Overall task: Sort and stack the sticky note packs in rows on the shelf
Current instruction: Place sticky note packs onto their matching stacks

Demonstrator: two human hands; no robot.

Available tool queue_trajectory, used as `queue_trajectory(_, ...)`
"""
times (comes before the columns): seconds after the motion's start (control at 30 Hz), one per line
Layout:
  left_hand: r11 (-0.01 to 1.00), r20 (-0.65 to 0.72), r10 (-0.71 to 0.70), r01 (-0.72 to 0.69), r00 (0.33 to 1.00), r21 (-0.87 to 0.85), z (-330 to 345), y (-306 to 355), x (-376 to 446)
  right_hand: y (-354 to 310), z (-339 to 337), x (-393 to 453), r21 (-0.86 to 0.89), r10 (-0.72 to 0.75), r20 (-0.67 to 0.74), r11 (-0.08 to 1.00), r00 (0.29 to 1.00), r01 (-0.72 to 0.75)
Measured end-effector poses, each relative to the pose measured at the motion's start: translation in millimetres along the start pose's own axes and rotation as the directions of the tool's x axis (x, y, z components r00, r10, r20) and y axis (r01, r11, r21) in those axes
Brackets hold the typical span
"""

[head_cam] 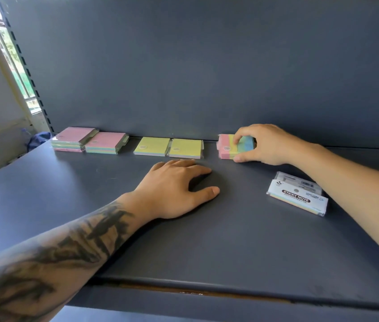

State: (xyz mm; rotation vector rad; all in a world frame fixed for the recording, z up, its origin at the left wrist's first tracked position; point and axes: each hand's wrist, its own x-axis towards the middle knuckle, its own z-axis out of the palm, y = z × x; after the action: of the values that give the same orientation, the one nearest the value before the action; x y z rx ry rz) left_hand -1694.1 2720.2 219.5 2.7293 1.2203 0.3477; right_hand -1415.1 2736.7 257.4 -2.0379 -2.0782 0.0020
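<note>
Now, the dark grey shelf (44,205) fills nearly the whole frame, its back panel (207,66) rising across the top half. Along the foot of that panel runs a row of packs: at the left of the frame a pink-topped stack (73,141), touching it a second pink-topped stack (106,142), then a gap, then two yellow packs (152,146) (185,148) lying flat side by side and touching. Right of centre sits a striped stack (228,147) in pink, yellow and blue, and here is the right hand (261,144) on it, coming in from the right edge: fingers curled over the top, thumb pressed to the near edge, gripping the uppermost striped pack while it rests on the ones beneath. In the middle of the frame the left hand (177,189), forearm tattooed, lies palm down on the bare shelf, fingers spread and relaxed, holding nothing, just in front of the yellow packs. Lower right, well apart from the row, a white-labelled pack (297,198) reading STICKY NOTE lies at an angle with a clear-wrapped pack (300,181) just behind it
</note>
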Motion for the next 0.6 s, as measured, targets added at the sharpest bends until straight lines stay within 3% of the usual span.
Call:
queue_trajectory(0.27, 1.0, -0.012, 0.011, -0.011, 1.0, -0.008, 1.5, -3.2, 1.7, 1.6, 6.3, 2.5, 0.016, -0.002, -0.055, 1.0, 0.999, 0.002)
queue_trajectory(0.6, 1.0, 0.006, 0.002, -0.002, 1.0, -0.016, 4.5, -5.9, 4.8, -4.1, 3.2, -3.9, -0.044, 0.03, -0.019, 0.999, 0.999, -0.031)
